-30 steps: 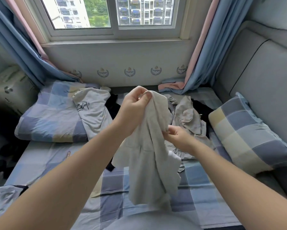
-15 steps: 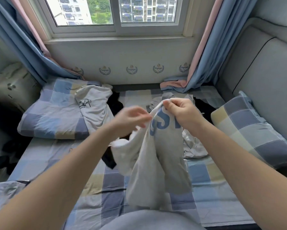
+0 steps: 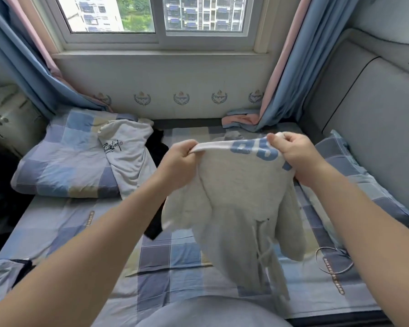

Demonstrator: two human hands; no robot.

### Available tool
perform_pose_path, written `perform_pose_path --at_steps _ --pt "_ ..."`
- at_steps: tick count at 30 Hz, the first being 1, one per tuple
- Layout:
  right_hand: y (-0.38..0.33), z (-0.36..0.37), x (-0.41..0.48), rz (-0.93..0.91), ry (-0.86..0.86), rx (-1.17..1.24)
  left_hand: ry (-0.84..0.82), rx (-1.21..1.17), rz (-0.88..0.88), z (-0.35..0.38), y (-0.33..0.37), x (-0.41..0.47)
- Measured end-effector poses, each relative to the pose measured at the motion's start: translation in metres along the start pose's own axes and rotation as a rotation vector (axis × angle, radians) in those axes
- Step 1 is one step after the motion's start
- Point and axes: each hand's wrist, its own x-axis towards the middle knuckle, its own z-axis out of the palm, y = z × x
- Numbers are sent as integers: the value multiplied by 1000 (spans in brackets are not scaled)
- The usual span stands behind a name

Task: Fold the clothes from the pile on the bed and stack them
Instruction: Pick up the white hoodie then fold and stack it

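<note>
A light grey garment (image 3: 241, 197) with blue letters and drawstrings hangs in the air over the checked bed (image 3: 68, 223). My left hand (image 3: 177, 161) grips its top edge at the left, and my right hand (image 3: 295, 154) grips the same edge at the right, so the edge is stretched between them. A white printed t-shirt (image 3: 125, 154) lies draped over the left pillow. A black garment (image 3: 157, 147) lies beside it on the bed, partly hidden behind my left arm. The held garment hides the rest of the pile.
A checked pillow (image 3: 64, 156) lies at the back left and another (image 3: 364, 175) against the grey padded headboard (image 3: 368, 109) on the right. Blue and pink curtains (image 3: 283, 74) hang at both sides of the window. A thin cord loop (image 3: 333, 260) lies on the sheet.
My hands have moved apart along the garment's top edge. The grey garment, bunched a second ago, now hangs spread with its blue letters showing.
</note>
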Motion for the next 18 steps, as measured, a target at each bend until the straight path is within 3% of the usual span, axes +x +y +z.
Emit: perform_pose_path --at_steps 3,4,6,8,9,13,16,18 --pt "17 8 -15 2 205 -75 -28 -59 87 1 33 0" --pt "18 13 -25 -70 167 -24 -63 -77 116 3 43 -1" --pt "14 31 -48 -190 -132 44 -159 -80 179 5 59 -2" --pt "8 56 -74 -75 -468 31 -239 -31 253 3 67 -1" --pt "8 68 -81 -5 -530 -15 -254 13 281 0 68 2" --pt "2 90 -85 62 -464 63 -79 218 254 -24 36 19" --pt "-5 93 -81 63 -403 257 27 347 62 -39 -6 11" --pt "-10 92 -78 77 -339 359 -45 261 -111 -39 -24 -8"
